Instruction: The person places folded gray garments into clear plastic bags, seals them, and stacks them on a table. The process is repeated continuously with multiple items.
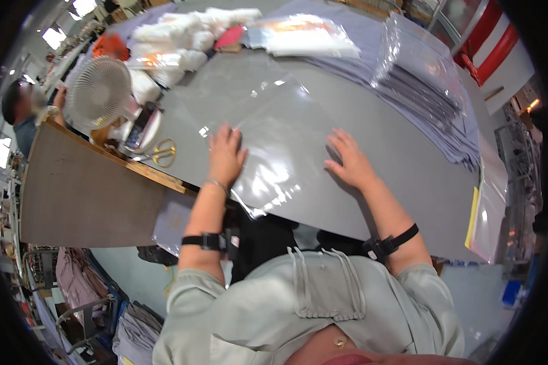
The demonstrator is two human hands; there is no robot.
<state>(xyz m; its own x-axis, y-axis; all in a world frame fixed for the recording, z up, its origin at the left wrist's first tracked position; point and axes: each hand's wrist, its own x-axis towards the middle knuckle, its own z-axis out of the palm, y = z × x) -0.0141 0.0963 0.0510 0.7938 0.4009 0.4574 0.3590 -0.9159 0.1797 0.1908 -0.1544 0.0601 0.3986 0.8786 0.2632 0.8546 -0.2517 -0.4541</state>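
Note:
A clear plastic bag or sheet [274, 152] lies flat on the grey table [408, 164] in front of me, its near corner reaching past the table edge. My left hand [227, 157] rests with fingers stretched out on the left part of the plastic. Over on the other side, my right hand [351, 159] is palm down with its fingers and thumb apart, by the plastic's right side; whether it touches the plastic or the table I cannot tell. Neither hand holds anything.
Left of my hands are yellow-handled scissors [164, 153], a phone [142, 123] and a white fan [99, 91]. White plastic bundles [176, 36] and clear bags [310, 36] line the far side. Bagged grey garments [417, 79] are stacked at right. A co-worker [27, 115] is at far left.

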